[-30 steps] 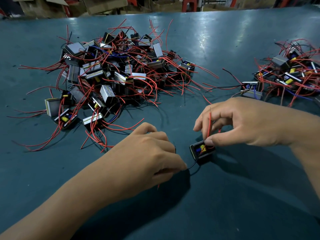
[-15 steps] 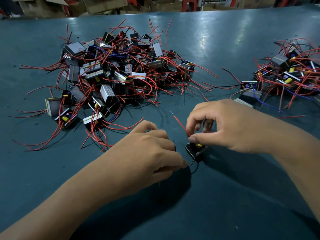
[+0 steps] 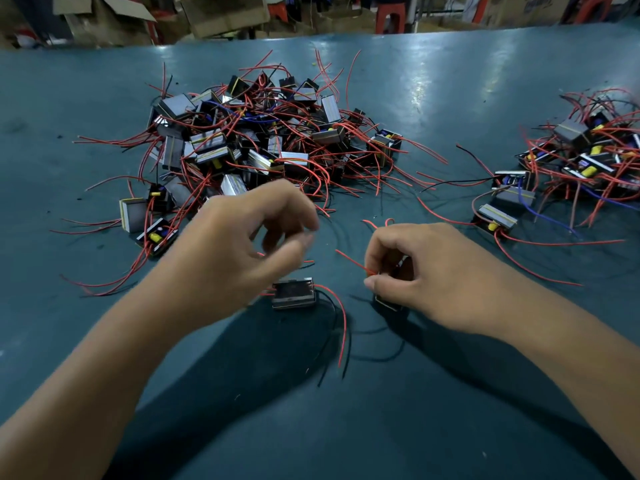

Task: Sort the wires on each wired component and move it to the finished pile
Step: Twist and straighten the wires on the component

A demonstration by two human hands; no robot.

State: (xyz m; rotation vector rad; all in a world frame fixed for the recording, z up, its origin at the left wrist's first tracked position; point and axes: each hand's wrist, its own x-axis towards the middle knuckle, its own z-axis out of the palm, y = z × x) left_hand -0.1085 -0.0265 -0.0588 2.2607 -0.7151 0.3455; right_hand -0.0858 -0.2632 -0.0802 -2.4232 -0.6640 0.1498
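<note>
Small black wired component (image 3: 389,299) sits on teal table (image 3: 450,393) under right hand (image 3: 440,278), which pinches its red wire (image 3: 351,261). Left hand (image 3: 235,251) blurred, loosely curled, empty. Wire-sorting step; next, probably carry it right to finished pile (image 3: 588,157).

No legible text, labels or numbers anywhere.

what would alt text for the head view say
A person's right hand pinches a red wire on a small wired component on a teal table; the blurred left hand hovers over another component. A big tangled pile lies behind, a smaller pile at right.
</note>
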